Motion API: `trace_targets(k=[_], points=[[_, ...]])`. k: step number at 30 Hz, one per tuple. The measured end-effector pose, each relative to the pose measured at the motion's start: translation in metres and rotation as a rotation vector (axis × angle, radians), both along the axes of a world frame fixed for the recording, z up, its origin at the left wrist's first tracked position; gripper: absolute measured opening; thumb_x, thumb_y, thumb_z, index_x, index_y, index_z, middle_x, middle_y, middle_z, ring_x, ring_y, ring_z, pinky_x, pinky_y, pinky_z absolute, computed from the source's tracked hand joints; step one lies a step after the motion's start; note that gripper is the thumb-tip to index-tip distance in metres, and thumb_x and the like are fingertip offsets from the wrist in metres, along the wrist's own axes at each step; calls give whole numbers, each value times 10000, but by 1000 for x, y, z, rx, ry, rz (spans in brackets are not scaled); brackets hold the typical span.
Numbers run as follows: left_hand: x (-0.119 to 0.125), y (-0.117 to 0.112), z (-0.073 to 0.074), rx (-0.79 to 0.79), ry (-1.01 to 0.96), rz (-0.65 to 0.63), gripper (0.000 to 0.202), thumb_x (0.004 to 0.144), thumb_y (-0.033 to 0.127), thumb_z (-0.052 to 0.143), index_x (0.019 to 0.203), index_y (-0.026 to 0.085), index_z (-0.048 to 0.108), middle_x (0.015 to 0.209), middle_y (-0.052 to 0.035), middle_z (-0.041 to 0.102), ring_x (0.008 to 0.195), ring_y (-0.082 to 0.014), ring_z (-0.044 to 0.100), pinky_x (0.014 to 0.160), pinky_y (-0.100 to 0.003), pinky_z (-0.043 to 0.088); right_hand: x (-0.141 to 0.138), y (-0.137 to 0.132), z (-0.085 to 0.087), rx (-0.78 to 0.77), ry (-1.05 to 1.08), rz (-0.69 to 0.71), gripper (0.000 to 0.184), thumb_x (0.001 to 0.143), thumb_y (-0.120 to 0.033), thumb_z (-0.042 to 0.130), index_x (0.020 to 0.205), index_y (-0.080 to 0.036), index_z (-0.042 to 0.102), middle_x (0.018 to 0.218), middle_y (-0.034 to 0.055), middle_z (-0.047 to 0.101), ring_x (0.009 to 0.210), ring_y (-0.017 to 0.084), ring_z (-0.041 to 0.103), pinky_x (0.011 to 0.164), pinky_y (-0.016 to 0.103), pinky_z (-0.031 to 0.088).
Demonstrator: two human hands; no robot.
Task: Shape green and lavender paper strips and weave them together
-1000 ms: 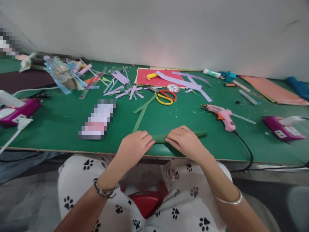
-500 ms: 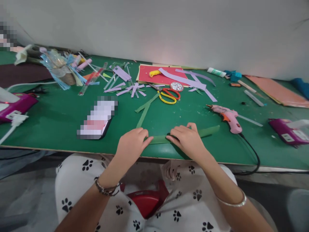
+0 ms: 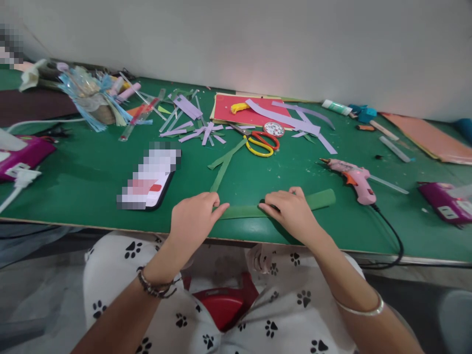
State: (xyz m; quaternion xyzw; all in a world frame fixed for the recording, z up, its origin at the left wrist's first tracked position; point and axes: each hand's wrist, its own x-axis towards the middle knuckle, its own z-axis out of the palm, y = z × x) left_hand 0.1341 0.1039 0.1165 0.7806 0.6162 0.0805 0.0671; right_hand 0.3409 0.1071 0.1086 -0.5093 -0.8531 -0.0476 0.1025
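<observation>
A green paper strip (image 3: pixel 243 212) lies along the front of the table, stretched between both hands. My left hand (image 3: pixel 195 214) is closed on its left end, thumb pointing right. Farther right, my right hand (image 3: pixel 289 209) grips the same strip, whose rounded end sticks out past the fingers; something dark shows at the fingertips, too small to name. Beyond my left hand lie narrower green strips (image 3: pixel 222 172), reaching up to the scissors (image 3: pixel 260 147) with one yellow and one red handle. The scissors rest on the table, touched by neither hand.
A pink glue gun (image 3: pixel 354 179) lies to the right, its cord over the table edge. A phone (image 3: pixel 151 177) is at left. Lilac paper strips (image 3: pixel 283 115) lie on red sheets (image 3: pixel 224 105). Purple power sockets (image 3: pixel 448 204) stand at right and [left] the green table's (image 3: pixel 92 196) far side.
My hands have moved slightly apart along the green strip. Its right end now lies broader and more face-up. The whole view has shifted a little.
</observation>
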Motion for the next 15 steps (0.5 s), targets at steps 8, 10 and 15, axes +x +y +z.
trace_targets(k=[8,10,15], points=[[-24,-3,0,7,25,-124,116,828,242,491,863,163,568,777,-16,625,578,-127,554,483,-214,336,-1,0,-3,-33,21,-40,337,874,-317,419,571,-174,454,544,-41,534,536,103,445,653,259,190],[-31,-7,0,79,72,-159,161,831,196,471,948,149,571,848,-58,623,632,-153,578,528,-235,384,-1,0,-3,-33,24,-40,335,873,-312,421,570,-173,453,548,-42,535,531,99,437,658,259,191],[-16,-23,-4,359,151,-345,387,814,29,353,1110,183,548,1202,-105,545,1031,-221,534,810,-346,420,-1,0,-2,-15,36,-19,325,870,-300,419,575,-176,473,554,-37,548,531,100,444,670,263,197]])
